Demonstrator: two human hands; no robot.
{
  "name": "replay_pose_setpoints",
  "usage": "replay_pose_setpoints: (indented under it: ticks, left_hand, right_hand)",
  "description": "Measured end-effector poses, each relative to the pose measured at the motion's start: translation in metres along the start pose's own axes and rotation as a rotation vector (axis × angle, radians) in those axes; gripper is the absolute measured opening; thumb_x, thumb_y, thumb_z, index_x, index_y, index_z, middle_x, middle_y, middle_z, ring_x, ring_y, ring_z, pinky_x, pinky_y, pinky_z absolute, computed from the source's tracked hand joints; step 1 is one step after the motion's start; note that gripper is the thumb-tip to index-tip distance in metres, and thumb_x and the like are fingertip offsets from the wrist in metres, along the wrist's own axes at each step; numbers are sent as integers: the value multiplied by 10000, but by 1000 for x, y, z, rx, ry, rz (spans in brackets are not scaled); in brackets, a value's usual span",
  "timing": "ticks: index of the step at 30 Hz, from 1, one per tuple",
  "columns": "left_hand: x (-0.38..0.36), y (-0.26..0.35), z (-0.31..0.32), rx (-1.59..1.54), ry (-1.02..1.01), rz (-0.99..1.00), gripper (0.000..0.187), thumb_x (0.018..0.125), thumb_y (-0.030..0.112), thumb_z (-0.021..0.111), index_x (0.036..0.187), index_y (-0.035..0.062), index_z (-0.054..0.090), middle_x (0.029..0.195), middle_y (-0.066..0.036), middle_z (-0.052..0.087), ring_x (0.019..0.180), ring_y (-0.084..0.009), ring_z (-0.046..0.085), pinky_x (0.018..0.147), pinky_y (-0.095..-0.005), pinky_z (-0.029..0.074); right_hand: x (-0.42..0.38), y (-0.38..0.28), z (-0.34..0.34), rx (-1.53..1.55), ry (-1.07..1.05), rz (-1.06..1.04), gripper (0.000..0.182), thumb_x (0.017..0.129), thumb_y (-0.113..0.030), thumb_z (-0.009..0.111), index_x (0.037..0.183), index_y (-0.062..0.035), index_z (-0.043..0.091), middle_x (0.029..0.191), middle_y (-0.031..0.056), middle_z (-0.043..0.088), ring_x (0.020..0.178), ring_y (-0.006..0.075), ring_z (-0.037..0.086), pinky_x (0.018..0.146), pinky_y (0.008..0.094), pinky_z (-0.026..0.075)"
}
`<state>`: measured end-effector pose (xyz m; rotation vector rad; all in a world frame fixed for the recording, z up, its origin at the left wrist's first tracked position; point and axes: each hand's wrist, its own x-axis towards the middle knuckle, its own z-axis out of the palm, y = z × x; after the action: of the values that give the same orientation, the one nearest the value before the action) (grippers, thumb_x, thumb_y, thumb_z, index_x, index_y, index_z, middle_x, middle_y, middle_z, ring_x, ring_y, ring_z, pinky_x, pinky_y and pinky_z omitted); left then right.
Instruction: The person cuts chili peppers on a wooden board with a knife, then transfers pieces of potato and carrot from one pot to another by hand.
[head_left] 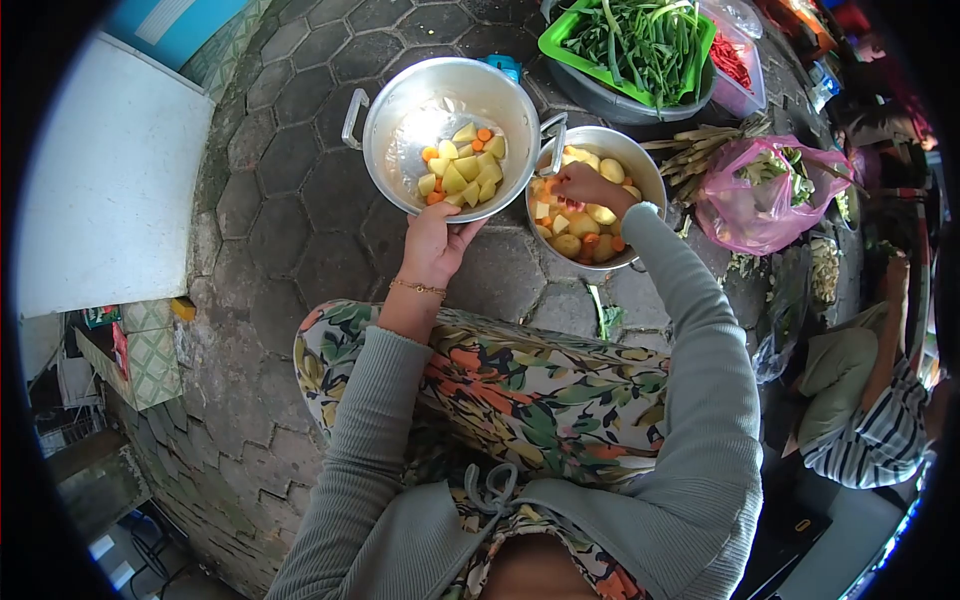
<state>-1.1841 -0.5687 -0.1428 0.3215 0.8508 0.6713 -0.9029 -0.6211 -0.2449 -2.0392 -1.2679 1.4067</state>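
Note:
My left hand [436,245] grips the near rim of a silver two-handled pot [395,130], which is tilted toward me. Inside that pot lie cut potato pieces [455,180] and orange carrot chunks [428,153]. To its right stands a second metal pot [652,172] with liquid, whole peeled potatoes [611,170], cut potatoes and carrots [604,248]. My right hand [588,187] reaches down into this second pot, its fingers curled together among the vegetables. What those fingers hold, if anything, is hidden.
Beyond the pots, a green basket [553,45] of leafy greens rests on a grey basin [590,100]. Red chilies [730,62] fill a clear container. A pink plastic bag [745,215] of greens sits at right, near another seated person [860,400]. Hexagonal paving [330,200] covers the ground.

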Motion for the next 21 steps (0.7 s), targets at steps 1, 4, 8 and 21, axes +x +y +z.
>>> replay_pose_setpoints:
  ticks: [1,4,8,21]
  left_hand:
    - [-1,-1,1,-3,-2,-1,498,833,-66,394,1323,-56,302,1292,-226,438,1166,-354,505,961,-462,494]
    - [-5,-1,3,-9,-31,3,501,831,-71,384,1325,-61,299,1304,-233,427,1176,-362,496,962,-462,494]
    - [-6,0,1,1,-95,1,514,827,-79,378,1333,-65,285,1309,-244,419,1181,-372,489,964,-464,492]
    - [-18,2,8,-59,-74,3,491,808,-83,399,1296,-69,343,1223,-245,498,1084,-377,564,889,-473,539]
  right_hand:
    - [-5,2,3,-76,27,-28,213,821,-221,611,791,-11,621,662,97,620,498,147,594,449,279,472]
    - [-11,9,21,-287,148,-161,148,818,-162,586,855,-20,604,710,134,621,617,243,612,554,340,487]
    - [19,36,51,-435,276,-455,93,836,-126,536,896,-54,534,789,159,598,782,368,595,668,458,451]
    - [-25,-2,34,192,-292,153,621,889,-391,539,1400,-98,342,1377,122,410,1239,251,409,1003,348,334]
